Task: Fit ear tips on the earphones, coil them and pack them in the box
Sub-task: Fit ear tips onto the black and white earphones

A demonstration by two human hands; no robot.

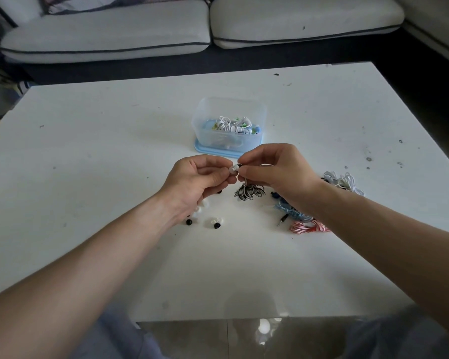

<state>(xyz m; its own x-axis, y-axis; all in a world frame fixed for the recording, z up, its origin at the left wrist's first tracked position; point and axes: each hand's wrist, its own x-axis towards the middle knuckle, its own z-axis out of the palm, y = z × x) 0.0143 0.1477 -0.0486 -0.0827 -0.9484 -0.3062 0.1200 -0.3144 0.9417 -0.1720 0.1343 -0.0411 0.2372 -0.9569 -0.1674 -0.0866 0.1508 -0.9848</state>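
A clear box (pixel 259 112) is set on a blue lid (pixel 200 149) near the middle of the table (pixel 88 151). Inside it, coiled white earphones (pixel 227 124) are seen lying over blue and green pieces that cannot be made out further.

Just in front of the box, a white tip (pixel 233 169) is pinched in the curled fingers of the left hand (pixel 196 181). It is held against a black earbud (pixel 240 165), which is pinched by the right hand (pixel 278 172). A striped cord (pixel 249 191), black and white, is hung in a bundle below the right hand; whether it touches the table cannot be told.

Loose tips (pixel 214 222), black and clear, are scattered by the left wrist. Blue earphones (pixel 293 212), red-striped earphones (pixel 309 226) and a white tangle (pixel 345 181) are heaped on the table by the right forearm, outside the box.
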